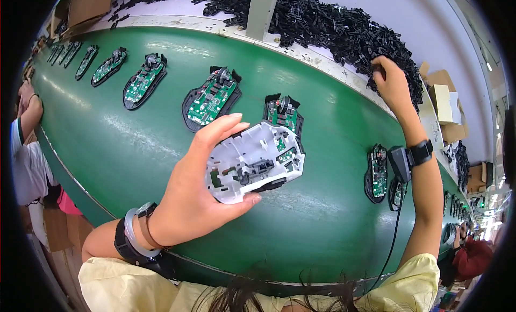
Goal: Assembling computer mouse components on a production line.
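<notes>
My left hand [196,175] is closed around a computer mouse shell [228,156], white inside with small green boards and a dark grey part fitted in it. I hold it tilted above the green belt, its hollow side facing up. Stretched out to the far right, my right hand [391,83] has its fingers curled at the long pile of small black plastic parts [344,35]. Whether a part sits between those fingertips is hidden. Just behind the held shell lies a mouse base [285,112] with a green circuit board, partly covered by it.
More mouse bases with boards [212,99] lie in a row along the green belt [306,220], others [378,175] near my right forearm. A pale ledge [317,59] and post [262,13] border the belt. Cardboard boxes [446,105] stand right. Other people [27,145] sit at both sides.
</notes>
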A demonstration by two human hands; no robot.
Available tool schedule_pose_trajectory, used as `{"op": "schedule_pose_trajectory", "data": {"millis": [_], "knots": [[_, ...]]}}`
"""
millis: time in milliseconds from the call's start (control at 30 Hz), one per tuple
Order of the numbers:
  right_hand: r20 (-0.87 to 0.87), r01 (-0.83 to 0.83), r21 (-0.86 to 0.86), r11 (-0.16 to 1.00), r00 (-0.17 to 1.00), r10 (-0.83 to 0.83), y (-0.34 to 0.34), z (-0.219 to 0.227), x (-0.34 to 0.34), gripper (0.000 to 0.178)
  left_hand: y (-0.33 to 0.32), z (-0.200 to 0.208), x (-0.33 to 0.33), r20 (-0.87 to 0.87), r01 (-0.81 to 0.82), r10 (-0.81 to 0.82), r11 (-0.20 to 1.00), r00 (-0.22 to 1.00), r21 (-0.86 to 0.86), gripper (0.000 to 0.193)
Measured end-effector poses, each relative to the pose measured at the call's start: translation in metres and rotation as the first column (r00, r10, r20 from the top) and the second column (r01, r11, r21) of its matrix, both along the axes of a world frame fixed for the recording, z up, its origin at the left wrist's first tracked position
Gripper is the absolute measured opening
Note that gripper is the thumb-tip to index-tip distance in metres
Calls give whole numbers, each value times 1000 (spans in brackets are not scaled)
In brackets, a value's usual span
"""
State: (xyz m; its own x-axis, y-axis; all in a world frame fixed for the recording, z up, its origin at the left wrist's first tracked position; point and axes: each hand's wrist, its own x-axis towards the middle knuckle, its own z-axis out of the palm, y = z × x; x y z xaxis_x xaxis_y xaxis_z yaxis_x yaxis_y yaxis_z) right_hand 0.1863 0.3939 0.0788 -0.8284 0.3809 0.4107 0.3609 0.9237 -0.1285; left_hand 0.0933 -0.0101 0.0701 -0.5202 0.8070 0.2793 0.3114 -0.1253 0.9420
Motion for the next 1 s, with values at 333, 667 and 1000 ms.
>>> {"op": "schedule_pose_trajectory", "data": {"millis": [333,667,1000], "knots": [[322,-181,-253,950,911,259,-158,19,64,41,-8,6,0,-495,-21,-79,981,865,-193,90],[241,-174,-275,946,940,243,-183,4,86,25,-9,1,3,-489,48,-141,979,861,-198,93],[192,81,-787,612,974,118,-158,24,56,11,-3,4,2,491,70,-25,995,871,-74,86]]}}
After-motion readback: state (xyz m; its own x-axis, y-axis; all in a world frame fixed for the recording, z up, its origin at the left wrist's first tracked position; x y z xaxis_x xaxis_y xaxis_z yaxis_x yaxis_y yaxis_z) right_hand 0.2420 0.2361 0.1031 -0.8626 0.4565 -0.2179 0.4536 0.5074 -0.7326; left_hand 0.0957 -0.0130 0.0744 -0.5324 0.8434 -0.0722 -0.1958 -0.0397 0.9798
